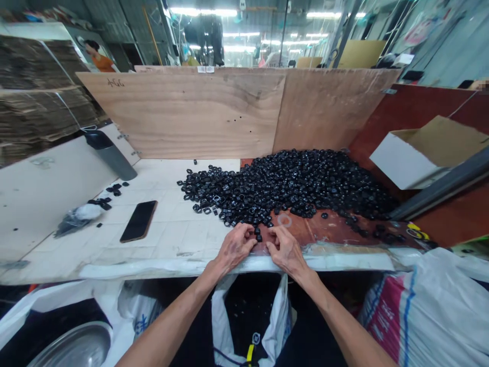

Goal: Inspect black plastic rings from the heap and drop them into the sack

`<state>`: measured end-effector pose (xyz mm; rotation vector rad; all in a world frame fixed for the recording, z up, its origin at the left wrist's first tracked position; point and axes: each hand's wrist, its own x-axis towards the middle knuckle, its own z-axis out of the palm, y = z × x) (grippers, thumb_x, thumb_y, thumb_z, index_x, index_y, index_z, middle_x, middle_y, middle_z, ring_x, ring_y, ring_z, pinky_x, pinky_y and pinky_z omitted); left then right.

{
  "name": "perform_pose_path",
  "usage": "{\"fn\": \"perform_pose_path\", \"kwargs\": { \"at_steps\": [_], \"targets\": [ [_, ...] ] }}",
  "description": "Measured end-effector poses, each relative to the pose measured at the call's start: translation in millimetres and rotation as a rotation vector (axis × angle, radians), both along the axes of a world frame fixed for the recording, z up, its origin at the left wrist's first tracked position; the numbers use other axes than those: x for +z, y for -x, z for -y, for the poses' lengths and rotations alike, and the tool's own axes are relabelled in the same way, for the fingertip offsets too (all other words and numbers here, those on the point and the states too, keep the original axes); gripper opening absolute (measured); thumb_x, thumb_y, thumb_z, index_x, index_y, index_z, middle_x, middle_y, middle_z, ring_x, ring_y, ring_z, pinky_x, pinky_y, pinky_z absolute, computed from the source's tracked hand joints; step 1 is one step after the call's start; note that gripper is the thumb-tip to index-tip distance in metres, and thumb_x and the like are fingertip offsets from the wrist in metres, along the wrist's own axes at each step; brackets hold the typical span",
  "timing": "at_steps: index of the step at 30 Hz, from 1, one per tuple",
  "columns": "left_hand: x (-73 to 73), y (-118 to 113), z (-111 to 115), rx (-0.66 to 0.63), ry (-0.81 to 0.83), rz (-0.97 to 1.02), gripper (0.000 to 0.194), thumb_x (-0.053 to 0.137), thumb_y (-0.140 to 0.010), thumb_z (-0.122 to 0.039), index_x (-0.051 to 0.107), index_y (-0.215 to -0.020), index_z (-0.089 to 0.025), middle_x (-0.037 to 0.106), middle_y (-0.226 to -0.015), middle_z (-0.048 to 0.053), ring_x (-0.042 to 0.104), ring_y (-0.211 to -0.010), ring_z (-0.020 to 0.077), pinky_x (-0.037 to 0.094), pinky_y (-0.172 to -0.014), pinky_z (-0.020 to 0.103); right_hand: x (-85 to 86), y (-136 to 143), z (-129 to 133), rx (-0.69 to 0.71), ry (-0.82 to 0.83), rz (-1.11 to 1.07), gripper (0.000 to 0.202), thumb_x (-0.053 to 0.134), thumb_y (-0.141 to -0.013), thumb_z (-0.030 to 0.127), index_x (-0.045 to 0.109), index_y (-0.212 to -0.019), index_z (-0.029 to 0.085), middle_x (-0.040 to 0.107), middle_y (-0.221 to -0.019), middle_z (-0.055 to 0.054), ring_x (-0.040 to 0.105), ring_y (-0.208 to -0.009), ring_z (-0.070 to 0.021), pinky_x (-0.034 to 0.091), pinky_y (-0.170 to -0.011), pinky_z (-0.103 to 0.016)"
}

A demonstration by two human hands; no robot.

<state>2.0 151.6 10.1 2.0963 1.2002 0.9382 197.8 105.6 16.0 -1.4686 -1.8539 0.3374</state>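
A large heap of small black ring-shaped plastic parts (290, 183) covers the back and right of the worktable. At its front edge, a few black parts (258, 235) lie apart from the heap between my hands. My left hand (237, 245) rests at the left of these, fingers curved, thumb and forefinger apart beside the pieces. On the other side, my right hand (286, 247) has bent fingers with a gap between thumb and forefinger, and nothing shows in it. Whether the left fingertips touch the parts is hard to make out.
A phone (138, 221), a grey bottle-like container (110, 155) and a small plastic bag (78, 219) are at the left. Plywood panels (191, 114) wall the back. An open carton (408, 158) stands right. Below the edge hangs an open white sack (280, 311). Another person (101, 61) is far back.
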Motion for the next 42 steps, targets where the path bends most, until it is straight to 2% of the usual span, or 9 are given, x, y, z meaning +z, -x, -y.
{"fn": "perform_pose_path", "kwargs": {
  "at_steps": [8,12,15,18,22,26,30,37,42],
  "targets": [
    [2.6,13.0,13.7,0.012,0.017,0.008,0.011,0.055,-0.081,-0.011,0.056,-0.089,-0.02,0.059,-0.081,-0.001,0.057,-0.067,0.0141,0.047,-0.065,0.027,0.6,34.7,-4.2,0.06,-0.012,0.033,0.019,0.063,-0.087,0.024,0.059,-0.105,0.02,0.058,-0.099,-0.007,0.06,-0.083,-0.02,0.051,-0.076,-0.03],
    [-2.1,30.8,13.0,0.198,-0.022,0.038,0.008,0.056,-0.081,-0.013,0.056,-0.085,-0.019,0.058,-0.08,-0.001,0.058,-0.068,0.0142,0.049,-0.065,0.026,-4.4,53.8,-11.8,0.035,-0.018,0.197,0.008,0.058,-0.091,0.023,0.062,-0.097,0.02,0.058,-0.096,-0.007,0.061,-0.08,-0.0196,0.05,-0.071,-0.028],
    [-3.1,38.0,1.8,0.287,-0.073,-0.019,0.02,0.061,-0.077,-0.013,0.061,-0.096,-0.02,0.058,-0.086,0.001,0.059,-0.068,0.0149,0.051,-0.069,0.029,-8.0,57.9,-16.1,0.025,-0.023,0.286,0.012,0.053,-0.091,0.016,0.062,-0.085,0.019,0.057,-0.088,-0.007,0.059,-0.074,-0.0185,0.048,-0.068,-0.028],
    [-0.5,35.7,-10.3,0.311,-0.106,-0.089,0.029,0.064,-0.078,-0.015,0.064,-0.106,-0.021,0.058,-0.09,0.003,0.06,-0.072,0.0166,0.052,-0.073,0.032,-9.3,55.1,-16.0,0.022,-0.058,0.208,0.011,0.053,-0.086,0.011,0.061,-0.086,0.017,0.058,-0.089,-0.008,0.06,-0.081,-0.021,0.049,-0.074,-0.03],
    [4.3,29.2,-16.2,0.283,-0.127,-0.132,0.02,0.057,-0.085,-0.015,0.065,-0.101,-0.021,0.063,-0.096,0.006,0.063,-0.089,0.021,0.051,-0.082,0.034,-5.9,49.7,-12.3,0.034,-0.077,0.015,0.014,0.053,-0.082,0.01,0.06,-0.092,0.017,0.06,-0.09,-0.008,0.06,-0.083,-0.0207,0.049,-0.074,-0.029],
    [7.2,32.0,-10.8,0.325,-0.052,-0.118,0.015,0.058,-0.084,-0.017,0.066,-0.096,-0.019,0.064,-0.078,0.001,0.063,-0.071,0.0179,0.05,-0.072,0.031,-1.7,47.7,-10.5,0.048,-0.056,-0.103,0.011,0.052,-0.084,0.012,0.062,-0.087,0.018,0.061,-0.089,-0.007,0.059,-0.072,-0.017,0.048,-0.062,-0.025],
    [7.3,43.4,0.3,0.34,0.089,-0.116,0.012,0.061,-0.083,-0.026,0.066,-0.092,-0.019,0.061,-0.065,-0.002,0.061,-0.061,0.0159,0.049,-0.065,0.029,-1.9,47.4,-10.5,0.047,-0.061,-0.097,0.01,0.055,-0.084,0.014,0.063,-0.087,0.018,0.062,-0.087,-0.006,0.058,-0.068,-0.0162,0.047,-0.062,-0.026],
    [1.2,54.6,12.4,0.273,-0.027,-0.206,0.035,0.067,-0.076,-0.021,0.06,-0.11,-0.017,0.06,-0.094,0.003,0.063,-0.069,0.0149,0.053,-0.073,0.03,-3.2,45.8,-11.5,0.07,-0.022,-0.189,0.01,0.058,-0.084,0.016,0.065,-0.09,0.018,0.061,-0.086,-0.004,0.058,-0.062,-0.0132,0.049,-0.061,-0.025],
    [2.7,49.5,3.6,0.215,-0.067,-0.274,0.019,0.069,-0.077,-0.023,0.064,-0.095,-0.02,0.063,-0.09,0.003,0.064,-0.086,0.0205,0.053,-0.08,0.033,-0.3,45.1,-13.7,0.114,0.045,-0.306,0.012,0.061,-0.084,0.019,0.067,-0.094,0.018,0.066,-0.088,-0.004,0.061,-0.065,-0.0137,0.051,-0.062,-0.025]
  ]
}}
